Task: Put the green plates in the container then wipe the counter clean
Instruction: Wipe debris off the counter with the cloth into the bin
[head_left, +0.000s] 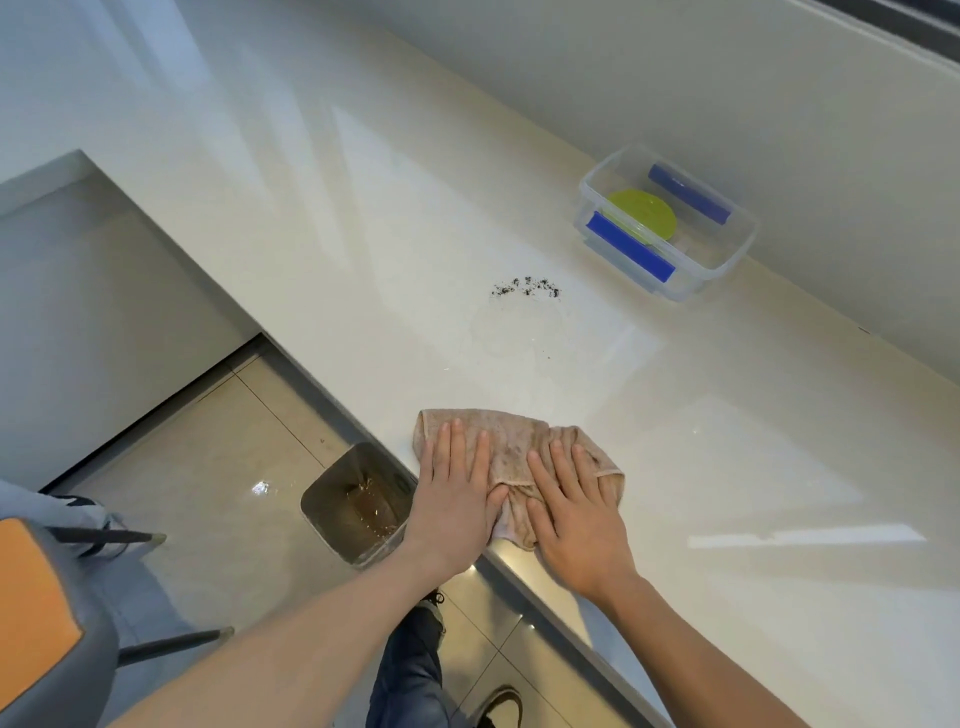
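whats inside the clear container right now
Inside the clear container lies a green plate, tilted against the near wall. A blue latch on the near wall hides the plate's lower edge, so I cannot tell whether more plates sit beneath it.

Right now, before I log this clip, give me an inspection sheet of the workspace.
Surface: white counter, glossy; dark crumbs left between cloth and container.
Job's things: green plates inside the clear container near the wall; beige cloth at the counter's front edge.
Clutter: nothing seen beyond the crumbs.
Grippers: left hand and right hand pressed flat on the cloth.
Cables: nothing seen.
Surroundings: metal bin on the tiled floor below the edge; chair at left.
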